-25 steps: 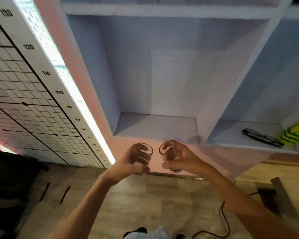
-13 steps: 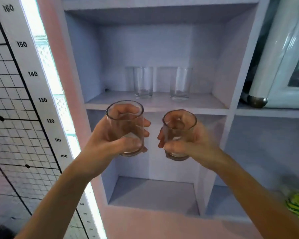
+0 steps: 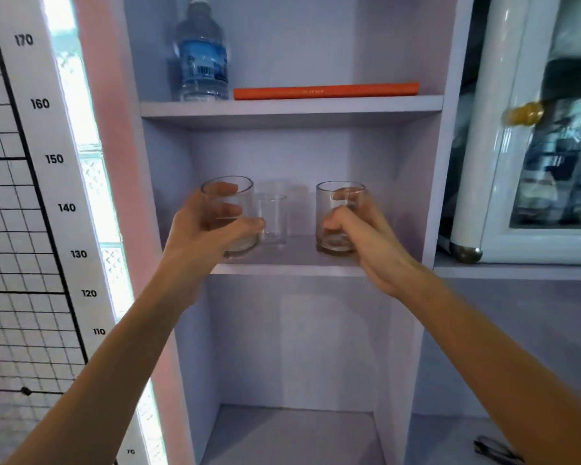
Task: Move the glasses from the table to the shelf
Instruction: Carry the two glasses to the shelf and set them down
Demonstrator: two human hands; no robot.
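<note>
My left hand [image 3: 212, 226] is wrapped around the left glass [image 3: 245, 203], thumb across the near side and fingers showing through the far side. My right hand [image 3: 366, 236] grips the right glass [image 3: 326, 203] the same way from its right. Both glasses stand upright with their bases down at the middle shelf [image 3: 292, 260], the left one at its front edge. I cannot tell whether either one bears on the board.

A third glass [image 3: 273, 218] stands farther back between them, just beside the left glass and partly hidden behind it. On the board above, a bottle [image 3: 202, 55] with a blue label stands at the left. Touching it on the right, an orange book [image 3: 326, 90] lies flat, its spine lettering too small for me to read.

The shelving is pale lilac, with a pink left side. Left of it runs a white scale [image 3: 57, 159] marked 170 down to 110, next to a black grid [image 3: 10, 203]. On the right is a white cabinet [image 3: 493, 129] with a glass door and a gold knob [image 3: 522, 112].
</note>
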